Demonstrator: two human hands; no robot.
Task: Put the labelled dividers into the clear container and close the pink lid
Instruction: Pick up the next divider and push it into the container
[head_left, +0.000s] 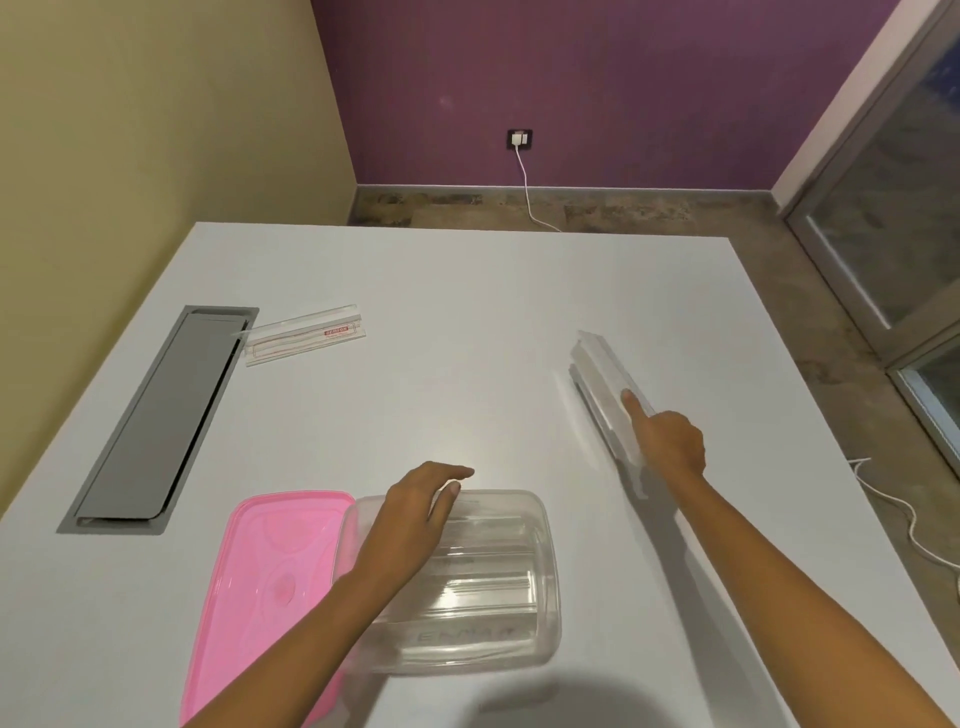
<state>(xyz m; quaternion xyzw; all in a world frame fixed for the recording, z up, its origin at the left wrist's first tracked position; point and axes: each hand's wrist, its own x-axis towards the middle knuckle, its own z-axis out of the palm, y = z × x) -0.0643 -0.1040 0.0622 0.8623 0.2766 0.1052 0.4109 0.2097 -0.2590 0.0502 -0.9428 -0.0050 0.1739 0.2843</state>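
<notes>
The clear container (483, 587) stands near the table's front edge, holding clear dividers. My left hand (415, 512) rests on its far left rim, fingers spread over the opening. The pink lid (260, 587) lies flat on the table, left of the container. A clear divider with a red label (304, 336) lies at the far left of the table. My right hand (667, 441) grips a long clear divider (605, 379) on the right, forefinger stretched along it; its near end is hidden by the hand.
A grey cable hatch (156, 421) is set into the white table (467, 312) at the left. A white cable (904, 514) trails on the floor to the right. A wall socket (520, 139) sits on the purple wall.
</notes>
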